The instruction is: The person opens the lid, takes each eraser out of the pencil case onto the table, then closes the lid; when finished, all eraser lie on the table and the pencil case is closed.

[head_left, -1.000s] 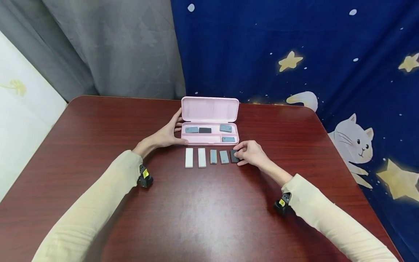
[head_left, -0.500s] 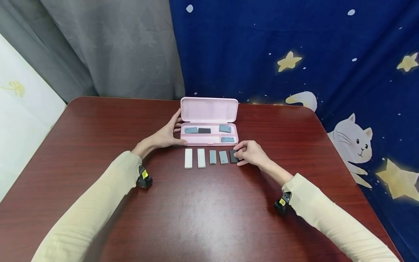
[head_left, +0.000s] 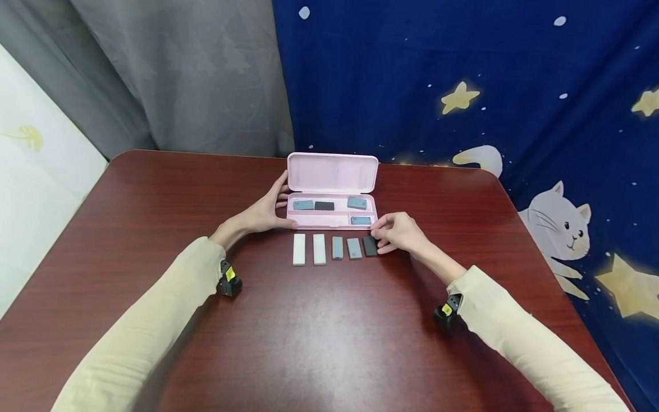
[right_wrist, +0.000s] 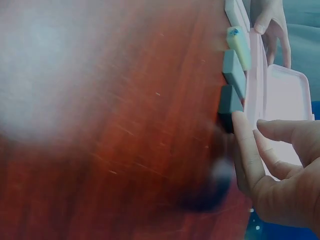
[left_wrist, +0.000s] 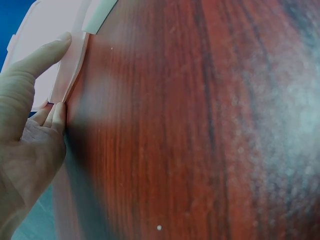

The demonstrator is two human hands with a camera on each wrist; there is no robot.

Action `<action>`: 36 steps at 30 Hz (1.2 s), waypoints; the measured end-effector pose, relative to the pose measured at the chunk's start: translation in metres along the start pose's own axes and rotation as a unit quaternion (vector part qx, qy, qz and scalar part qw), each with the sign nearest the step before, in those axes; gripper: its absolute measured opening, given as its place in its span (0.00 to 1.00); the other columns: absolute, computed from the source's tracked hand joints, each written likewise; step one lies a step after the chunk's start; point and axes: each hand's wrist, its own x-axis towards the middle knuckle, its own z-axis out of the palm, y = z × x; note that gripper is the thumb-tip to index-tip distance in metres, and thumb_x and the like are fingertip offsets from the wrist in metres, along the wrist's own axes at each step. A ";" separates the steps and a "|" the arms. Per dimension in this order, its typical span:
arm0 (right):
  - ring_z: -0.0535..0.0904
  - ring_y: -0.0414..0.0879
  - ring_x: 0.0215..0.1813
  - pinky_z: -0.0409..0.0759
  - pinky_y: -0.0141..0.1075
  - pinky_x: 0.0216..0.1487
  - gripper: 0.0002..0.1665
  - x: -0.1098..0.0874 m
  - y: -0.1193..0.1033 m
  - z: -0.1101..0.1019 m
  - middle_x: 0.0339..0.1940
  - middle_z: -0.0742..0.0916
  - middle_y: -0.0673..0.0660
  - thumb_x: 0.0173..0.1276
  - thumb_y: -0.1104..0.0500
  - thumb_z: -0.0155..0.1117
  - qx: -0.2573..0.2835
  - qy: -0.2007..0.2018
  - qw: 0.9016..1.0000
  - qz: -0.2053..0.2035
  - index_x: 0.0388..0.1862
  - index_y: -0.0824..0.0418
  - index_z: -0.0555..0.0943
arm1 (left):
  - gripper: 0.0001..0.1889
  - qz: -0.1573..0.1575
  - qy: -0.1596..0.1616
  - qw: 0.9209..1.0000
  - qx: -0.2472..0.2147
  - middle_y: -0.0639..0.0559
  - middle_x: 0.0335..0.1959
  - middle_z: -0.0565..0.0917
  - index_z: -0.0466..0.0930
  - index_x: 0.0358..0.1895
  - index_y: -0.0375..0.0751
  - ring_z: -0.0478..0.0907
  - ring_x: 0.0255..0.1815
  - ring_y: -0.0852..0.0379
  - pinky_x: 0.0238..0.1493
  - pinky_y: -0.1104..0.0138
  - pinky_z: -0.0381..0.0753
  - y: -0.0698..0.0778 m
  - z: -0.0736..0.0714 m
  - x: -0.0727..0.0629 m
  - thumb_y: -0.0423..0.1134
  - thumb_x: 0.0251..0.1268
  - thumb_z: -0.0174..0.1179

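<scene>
pink case [head_left: 319,220]: we see it open near the far edge of the red-brown table [head_left: 288,332], its lid [head_left: 332,173] raised at the back.
back compartment [head_left: 341,203]: we find a left blue-grey block [head_left: 303,205], a black block [head_left: 324,206] just beside it, and a right blue-grey block [head_left: 357,202] farther along.
front right: we spot a small blue-grey block [head_left: 361,220].
left hand [head_left: 262,214]: spread wide, it holds the case's left end between thumb and fingers.
right hand [head_left: 404,233]: loosely bent, fingertips narrowly parted, near the case's front right corner; one tip meets the dark block [head_left: 369,246].
row before the case: leftward from that, we count a grey block [head_left: 354,249], a banded block [head_left: 337,248] and two white bars [head_left: 319,249], all spaced apart.
</scene>
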 end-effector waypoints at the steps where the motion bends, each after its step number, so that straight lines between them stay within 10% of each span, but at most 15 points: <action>1: 0.82 0.46 0.24 0.85 0.45 0.31 0.10 0.001 -0.002 -0.001 0.32 0.85 0.67 0.66 0.69 0.63 -0.002 0.001 1.000 -0.003 0.44 0.75 0.80 | 0.64 -0.002 0.001 1.000 0.001 0.31 0.72 0.52 0.26 0.77 0.42 0.56 0.69 0.38 0.70 0.50 0.56 0.000 0.000 0.000 0.24 0.48 0.72; 11: 0.84 0.49 0.30 0.85 0.39 0.33 0.09 0.024 -0.024 -0.004 0.34 0.86 0.68 0.64 0.67 0.66 -0.074 0.041 0.993 -0.078 0.42 0.72 0.83 | 0.64 0.007 -0.002 1.000 -0.005 0.32 0.72 0.52 0.26 0.77 0.43 0.55 0.68 0.38 0.70 0.49 0.56 0.000 0.002 0.001 0.24 0.49 0.71; 22: 0.79 0.44 0.30 0.77 0.38 0.34 0.04 0.038 -0.028 0.016 0.31 0.89 0.53 0.59 0.65 0.70 -0.318 0.077 0.926 -0.188 0.33 0.60 0.89 | 0.64 0.004 0.009 1.000 -0.004 0.29 0.71 0.53 0.26 0.77 0.40 0.56 0.68 0.36 0.70 0.49 0.57 0.003 0.002 -0.002 0.22 0.47 0.71; 36: 0.82 0.44 0.33 0.80 0.38 0.36 0.04 0.048 -0.023 0.016 0.28 0.88 0.54 0.60 0.66 0.70 -0.345 0.032 0.918 -0.195 0.34 0.63 0.89 | 0.64 -0.003 0.009 1.000 0.002 0.31 0.72 0.53 0.27 0.77 0.41 0.56 0.69 0.38 0.70 0.50 0.58 0.004 0.002 -0.001 0.23 0.47 0.72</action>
